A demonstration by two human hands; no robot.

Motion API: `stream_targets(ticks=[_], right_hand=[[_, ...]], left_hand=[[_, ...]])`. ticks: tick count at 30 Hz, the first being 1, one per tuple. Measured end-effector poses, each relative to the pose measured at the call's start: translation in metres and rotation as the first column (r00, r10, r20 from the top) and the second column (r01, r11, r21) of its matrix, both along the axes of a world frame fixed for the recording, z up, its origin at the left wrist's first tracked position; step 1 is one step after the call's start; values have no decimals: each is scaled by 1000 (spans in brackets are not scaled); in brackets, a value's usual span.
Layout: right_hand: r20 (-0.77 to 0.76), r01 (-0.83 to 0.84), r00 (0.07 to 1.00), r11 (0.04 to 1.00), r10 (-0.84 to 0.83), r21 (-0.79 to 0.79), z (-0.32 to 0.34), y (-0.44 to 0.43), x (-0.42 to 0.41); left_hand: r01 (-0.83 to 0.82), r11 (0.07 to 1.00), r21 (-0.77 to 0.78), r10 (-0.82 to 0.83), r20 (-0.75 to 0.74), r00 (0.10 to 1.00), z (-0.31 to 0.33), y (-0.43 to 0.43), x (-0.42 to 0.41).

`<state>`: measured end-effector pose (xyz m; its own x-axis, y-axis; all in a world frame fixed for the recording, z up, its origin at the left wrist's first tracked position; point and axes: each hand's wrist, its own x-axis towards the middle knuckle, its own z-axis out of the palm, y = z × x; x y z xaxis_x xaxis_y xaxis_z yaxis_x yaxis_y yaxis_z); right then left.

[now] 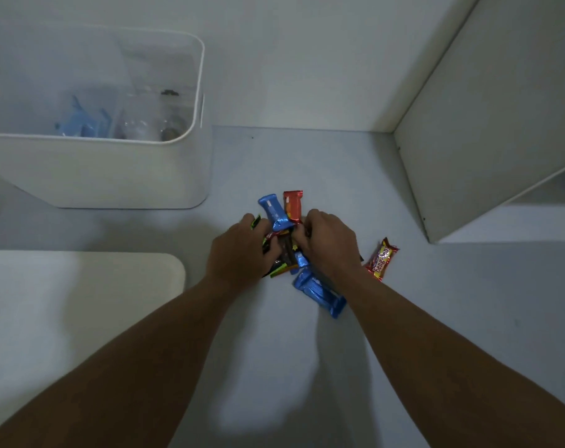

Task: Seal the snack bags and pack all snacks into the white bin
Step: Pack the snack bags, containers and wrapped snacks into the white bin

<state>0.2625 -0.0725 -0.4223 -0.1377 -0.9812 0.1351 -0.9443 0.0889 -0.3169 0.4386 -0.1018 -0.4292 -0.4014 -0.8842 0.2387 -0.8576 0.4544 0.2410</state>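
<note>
My left hand [242, 250] and right hand [329, 244] at frame centre, fingers curled round a heap of snack bars [287, 252] on the surface [307, 163], blue bar [320, 294] just below, red-yellow bar [381, 258] right, white bin [97, 169] upper left

The left forearm [129, 350] and right forearm [436, 344] are bare up to the wrists, and the left hand [242, 250] and right hand [331, 244] are bare too.

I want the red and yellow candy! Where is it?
In the head view, the red and yellow candy lies alone on the table, just right of the right hand, apart from the pile of snacks.
</note>
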Motion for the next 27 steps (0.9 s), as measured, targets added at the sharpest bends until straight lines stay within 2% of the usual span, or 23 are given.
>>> stream_targets(ticks=[7,11,14,21,27], right_hand=[[-28,45,999,994,-43,97,43,-4,-2],[-27,71,997,996,-70,44,95,-14,5],[-20,63,998,998,-63,-11,144,-28,17],[82,1,997,987,13,-161,240,-89,90],[170,-37,984,990,61,-140,245,-141,171]], left_hand=[[29,991,-127,-43,-111,993,38,-5,9],[-23,992,-121,8,-122,992,94,-9,15],[-73,982,-175,46,-149,988,146,-15,26],[-282,927,-248,225,-236,945,240,-72,101],[-367,900,-236,308,-254,917,257,-126,168]])
